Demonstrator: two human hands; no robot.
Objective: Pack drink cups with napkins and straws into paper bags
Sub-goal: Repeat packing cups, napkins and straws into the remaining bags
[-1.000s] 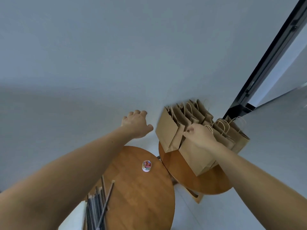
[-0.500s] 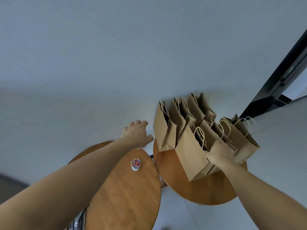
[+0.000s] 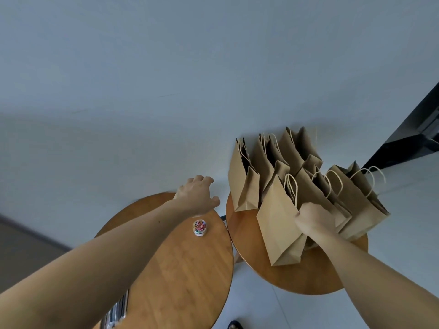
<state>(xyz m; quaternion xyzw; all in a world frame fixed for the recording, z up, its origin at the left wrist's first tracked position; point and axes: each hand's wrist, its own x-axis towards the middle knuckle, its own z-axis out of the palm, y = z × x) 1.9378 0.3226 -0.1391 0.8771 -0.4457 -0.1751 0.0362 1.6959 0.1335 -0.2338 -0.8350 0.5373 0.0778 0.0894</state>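
Observation:
Several brown paper bags with twine handles stand upright on the right round wooden table (image 3: 306,279). My right hand (image 3: 314,219) grips the side of the nearest bag (image 3: 276,224), fingers curled into its paper below the rim. My left hand (image 3: 197,195) hovers over the far edge of the left round table (image 3: 187,276), fingers loosely curled, holding nothing. A bundle of dark straws (image 3: 116,313) shows at the left table's near edge, partly hidden by my left forearm. No cups or napkins are in sight.
A small clear tub of coloured paper clips (image 3: 199,227) sits on the left table below my left hand. A narrow gap separates the two tables. A pale wall stands behind them, and a dark frame (image 3: 413,141) runs at the far right.
My right hand slid from the bag's handles down onto its side and now grips it. The view swung, bringing the bags closer. My left hand stayed near the left table's far edge.

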